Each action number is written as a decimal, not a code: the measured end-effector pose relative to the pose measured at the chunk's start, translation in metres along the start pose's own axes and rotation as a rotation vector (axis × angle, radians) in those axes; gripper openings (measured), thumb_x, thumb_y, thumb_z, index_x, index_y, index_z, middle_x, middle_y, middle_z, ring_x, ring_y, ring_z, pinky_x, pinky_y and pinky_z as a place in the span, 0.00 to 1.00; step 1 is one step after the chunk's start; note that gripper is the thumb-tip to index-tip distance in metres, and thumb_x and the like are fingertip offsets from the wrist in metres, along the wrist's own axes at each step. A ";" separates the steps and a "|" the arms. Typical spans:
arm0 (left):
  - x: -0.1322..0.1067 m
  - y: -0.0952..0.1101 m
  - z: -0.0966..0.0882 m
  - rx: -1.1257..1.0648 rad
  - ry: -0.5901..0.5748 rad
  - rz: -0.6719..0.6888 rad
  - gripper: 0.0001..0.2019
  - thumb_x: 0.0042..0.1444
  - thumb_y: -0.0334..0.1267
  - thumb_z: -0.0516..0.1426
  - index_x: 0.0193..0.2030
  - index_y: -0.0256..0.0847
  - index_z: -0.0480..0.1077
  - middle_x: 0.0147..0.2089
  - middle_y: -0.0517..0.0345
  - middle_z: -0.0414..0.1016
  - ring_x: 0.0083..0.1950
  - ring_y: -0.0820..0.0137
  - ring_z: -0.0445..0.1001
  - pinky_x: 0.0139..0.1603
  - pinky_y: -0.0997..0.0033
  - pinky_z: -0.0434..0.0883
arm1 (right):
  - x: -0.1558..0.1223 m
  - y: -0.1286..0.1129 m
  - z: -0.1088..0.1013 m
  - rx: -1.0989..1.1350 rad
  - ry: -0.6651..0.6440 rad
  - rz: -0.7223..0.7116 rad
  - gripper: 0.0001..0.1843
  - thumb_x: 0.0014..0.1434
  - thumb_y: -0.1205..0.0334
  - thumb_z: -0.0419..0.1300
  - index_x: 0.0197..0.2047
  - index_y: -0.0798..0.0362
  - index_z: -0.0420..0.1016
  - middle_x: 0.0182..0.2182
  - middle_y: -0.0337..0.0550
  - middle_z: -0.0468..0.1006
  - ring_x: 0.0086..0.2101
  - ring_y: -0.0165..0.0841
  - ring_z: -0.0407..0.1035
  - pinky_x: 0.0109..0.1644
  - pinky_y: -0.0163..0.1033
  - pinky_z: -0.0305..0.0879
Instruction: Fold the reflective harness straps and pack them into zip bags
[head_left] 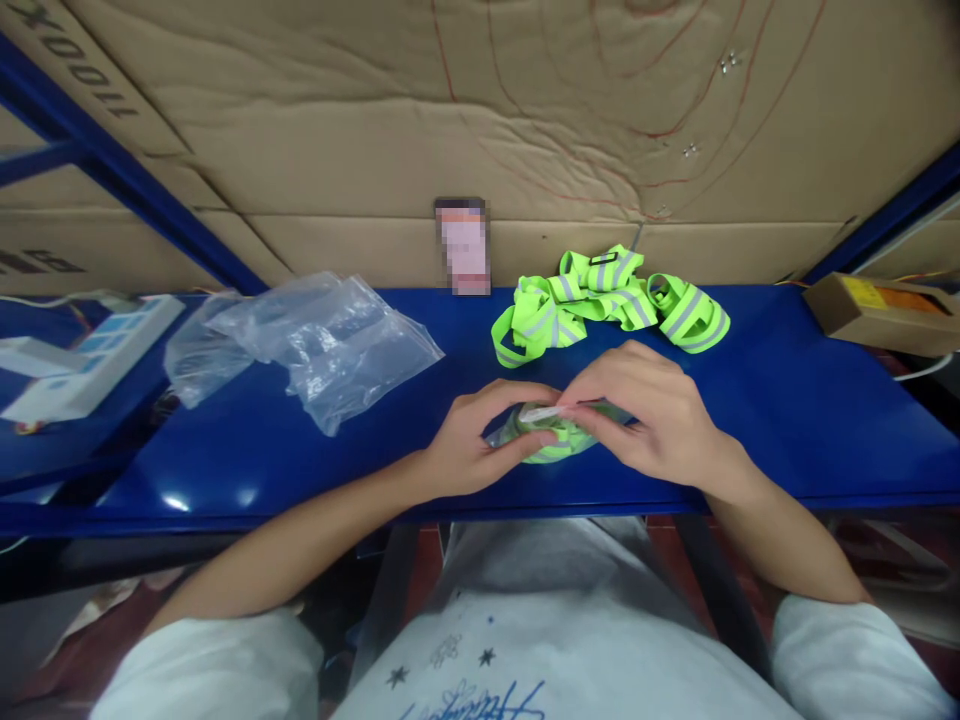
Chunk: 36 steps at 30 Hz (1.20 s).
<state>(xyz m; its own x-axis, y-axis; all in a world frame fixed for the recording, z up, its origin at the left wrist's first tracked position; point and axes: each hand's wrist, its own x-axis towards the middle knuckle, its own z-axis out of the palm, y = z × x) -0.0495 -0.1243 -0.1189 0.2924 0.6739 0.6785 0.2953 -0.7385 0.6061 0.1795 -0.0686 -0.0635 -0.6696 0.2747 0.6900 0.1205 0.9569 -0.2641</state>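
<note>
A small clear plastic bag with a folded neon-green reflective band inside (551,440) lies on the blue table (787,420) near its front edge. My left hand (480,440) grips the bag from the left, fingers curled round it. My right hand (649,415) pinches the bag's top strip from the right with thumb and fingers pressed together. Behind my hands lies a loose heap of neon-green reflective bands (607,300) with grey stripes.
A pile of empty clear plastic bags (315,335) lies at the left. A phone (463,245) leans against the cardboard back wall (450,120). A white power strip (90,350) sits far left, a cardboard box (885,310) far right.
</note>
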 end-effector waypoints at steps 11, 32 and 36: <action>0.002 0.001 0.004 -0.010 -0.004 -0.007 0.23 0.58 0.36 0.70 0.58 0.42 0.73 0.54 0.50 0.83 0.54 0.66 0.83 0.58 0.70 0.77 | 0.001 -0.005 0.004 -0.021 -0.005 -0.063 0.02 0.70 0.70 0.61 0.44 0.55 0.76 0.38 0.43 0.82 0.36 0.32 0.74 0.40 0.41 0.62; 0.004 0.001 0.004 0.026 -0.070 0.005 0.21 0.62 0.42 0.67 0.59 0.41 0.71 0.53 0.49 0.83 0.53 0.65 0.83 0.54 0.68 0.76 | -0.001 -0.004 0.012 0.078 0.012 -0.095 0.02 0.68 0.68 0.64 0.43 0.52 0.79 0.34 0.42 0.80 0.35 0.33 0.72 0.40 0.41 0.67; 0.004 -0.006 0.009 -0.011 -0.148 0.013 0.36 0.53 0.50 0.73 0.65 0.43 0.67 0.61 0.44 0.77 0.62 0.55 0.77 0.65 0.55 0.73 | 0.000 -0.004 0.010 0.118 0.094 0.020 0.03 0.66 0.69 0.64 0.42 0.51 0.77 0.32 0.41 0.80 0.32 0.31 0.71 0.38 0.40 0.68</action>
<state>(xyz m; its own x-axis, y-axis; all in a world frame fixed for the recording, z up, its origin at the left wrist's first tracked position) -0.0426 -0.1169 -0.1238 0.4270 0.6598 0.6183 0.2813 -0.7468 0.6027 0.1716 -0.0732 -0.0693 -0.5953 0.3068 0.7426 0.0422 0.9349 -0.3524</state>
